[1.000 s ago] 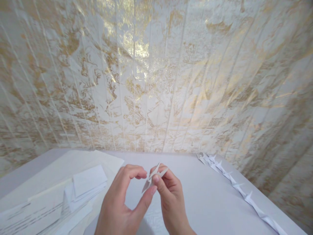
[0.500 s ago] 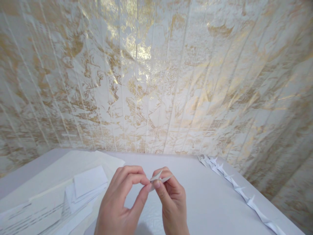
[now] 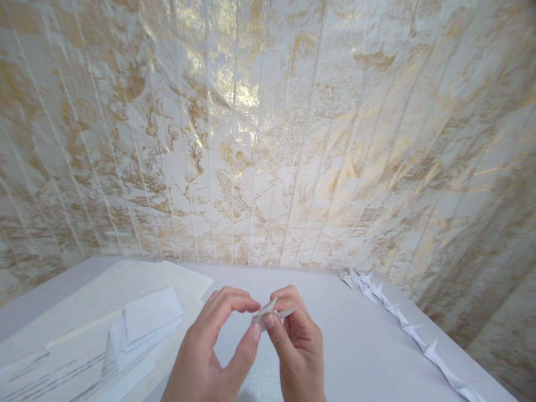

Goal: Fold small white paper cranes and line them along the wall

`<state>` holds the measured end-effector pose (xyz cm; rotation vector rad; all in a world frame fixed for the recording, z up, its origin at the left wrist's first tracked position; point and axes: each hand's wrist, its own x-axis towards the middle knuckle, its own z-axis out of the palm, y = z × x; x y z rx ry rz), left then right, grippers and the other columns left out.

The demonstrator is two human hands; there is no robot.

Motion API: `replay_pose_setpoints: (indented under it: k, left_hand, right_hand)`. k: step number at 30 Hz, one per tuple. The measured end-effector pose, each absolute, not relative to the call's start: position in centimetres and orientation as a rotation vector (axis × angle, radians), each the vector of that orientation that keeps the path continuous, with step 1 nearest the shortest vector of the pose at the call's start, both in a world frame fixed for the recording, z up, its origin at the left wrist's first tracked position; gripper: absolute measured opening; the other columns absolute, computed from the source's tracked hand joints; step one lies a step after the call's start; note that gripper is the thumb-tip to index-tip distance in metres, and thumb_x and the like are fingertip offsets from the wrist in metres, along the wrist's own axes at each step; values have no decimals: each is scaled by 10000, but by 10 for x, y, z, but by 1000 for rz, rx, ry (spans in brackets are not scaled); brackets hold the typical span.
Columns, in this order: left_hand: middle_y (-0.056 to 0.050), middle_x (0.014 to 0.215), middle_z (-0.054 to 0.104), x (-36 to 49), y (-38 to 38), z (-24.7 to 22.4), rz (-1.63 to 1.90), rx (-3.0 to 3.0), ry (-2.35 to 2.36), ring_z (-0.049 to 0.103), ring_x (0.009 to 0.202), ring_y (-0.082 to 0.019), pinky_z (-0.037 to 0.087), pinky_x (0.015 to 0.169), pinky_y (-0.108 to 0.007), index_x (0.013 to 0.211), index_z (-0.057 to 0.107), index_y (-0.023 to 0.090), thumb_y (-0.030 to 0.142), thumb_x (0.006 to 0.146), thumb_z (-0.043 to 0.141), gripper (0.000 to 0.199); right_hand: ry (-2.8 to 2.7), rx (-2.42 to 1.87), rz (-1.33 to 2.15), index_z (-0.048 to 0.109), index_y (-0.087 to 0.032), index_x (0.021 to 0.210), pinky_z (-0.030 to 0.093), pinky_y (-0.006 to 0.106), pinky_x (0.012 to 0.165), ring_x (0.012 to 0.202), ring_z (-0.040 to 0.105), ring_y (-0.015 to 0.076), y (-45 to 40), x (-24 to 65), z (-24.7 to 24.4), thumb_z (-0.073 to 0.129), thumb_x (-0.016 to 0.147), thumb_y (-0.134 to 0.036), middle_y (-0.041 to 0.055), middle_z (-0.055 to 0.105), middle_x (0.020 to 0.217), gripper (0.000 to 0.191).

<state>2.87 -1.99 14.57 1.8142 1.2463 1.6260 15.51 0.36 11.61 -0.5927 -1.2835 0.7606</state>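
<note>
A small folded piece of white paper [image 3: 268,310] with pointed tips is held above the table at the lower middle. My right hand [image 3: 298,343] pinches it between thumb and fingers, the thumb lying across its front. My left hand [image 3: 221,340] is at the paper's left end; its thumb tip touches the lower left edge, while the index finger is lifted a little above, so finger and thumb stand apart. Part of the paper is hidden behind the right thumb and fingers.
On the left lie loose white sheets [image 3: 153,314], a printed sheet [image 3: 54,363] and a large pale sheet [image 3: 121,279]. Folded paper pieces [image 3: 414,332] form a row along the right edge of the table [image 3: 360,357]. A gold-patterned curtain [image 3: 259,167] hangs behind.
My left index finger has lifted off the paper, opening the pinch. The right hand and the folded paper have shifted slightly down.
</note>
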Motion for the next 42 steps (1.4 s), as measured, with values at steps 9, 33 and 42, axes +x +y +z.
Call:
replay_pose_setpoints:
  k: [9, 33, 42]
  left_hand:
    - [35, 717, 614, 21, -19, 145, 1571, 2007, 1213, 599, 722, -168, 472, 725, -253, 708, 602, 261, 267, 892, 586, 185]
    - [11, 809, 745, 22, -12, 142, 1273, 1799, 1343, 675, 784, -228, 511, 766, -303, 860, 701, 286, 477, 817, 629, 208]
    - [48, 708, 684, 25, -14, 136, 1157, 2016, 1384, 653, 697, -193, 459, 689, -259, 687, 602, 272, 331, 860, 551, 190]
  right_hand:
    - [-1279, -641, 819, 626, -220, 694, 386, 288, 689, 722, 494, 172, 4, 155, 114, 696, 861, -357, -5, 534, 728, 228]
    - [-1053, -662, 1243, 608, -202, 761, 433, 248, 642, 650, 513, 145, 12, 174, 134, 773, 752, -405, -23, 590, 697, 262]
    - [-1072, -677, 1152, 606, -190, 690, 392, 233, 618, 668, 454, 130, 8, 166, 128, 769, 768, -390, -19, 519, 714, 269]
